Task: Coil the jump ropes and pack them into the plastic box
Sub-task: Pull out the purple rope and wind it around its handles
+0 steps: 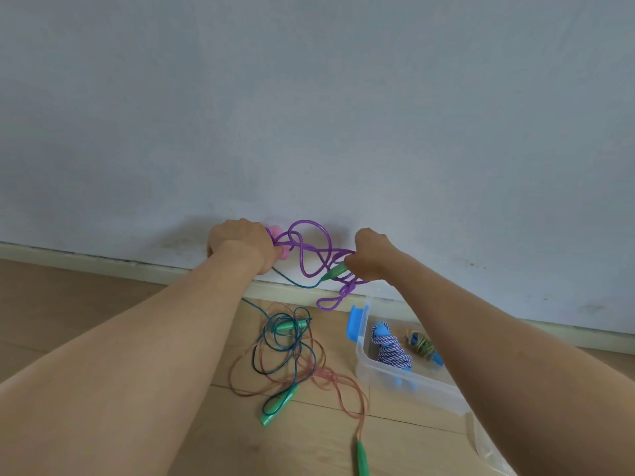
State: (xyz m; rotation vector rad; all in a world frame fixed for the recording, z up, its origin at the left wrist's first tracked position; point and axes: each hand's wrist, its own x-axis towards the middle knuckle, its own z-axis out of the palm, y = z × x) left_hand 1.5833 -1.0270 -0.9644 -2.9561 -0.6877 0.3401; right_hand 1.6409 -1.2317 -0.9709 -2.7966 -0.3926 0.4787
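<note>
Both arms reach out toward the wall, holding a tangled purple jump rope (309, 255) in the air. My left hand (240, 243) grips its pink handles (276, 235) together with some loops. My right hand (369, 254) grips the purple rope's other side and a green handle (335, 272), whose dark teal rope (288, 281) trails down to the floor. Lower right stands the clear plastic box (395, 383); a coiled blue-and-white rope (391, 348) and a coiled yellowish rope (421, 343) lie inside.
On the wooden floor lies a tangle of teal rope (278, 345) and reddish rope (336, 389) with green handles (280, 405). Another green handle (362, 458) lies near the bottom edge. A blue clip (355, 322) sits on the box's end. The wall and skirting board are just ahead.
</note>
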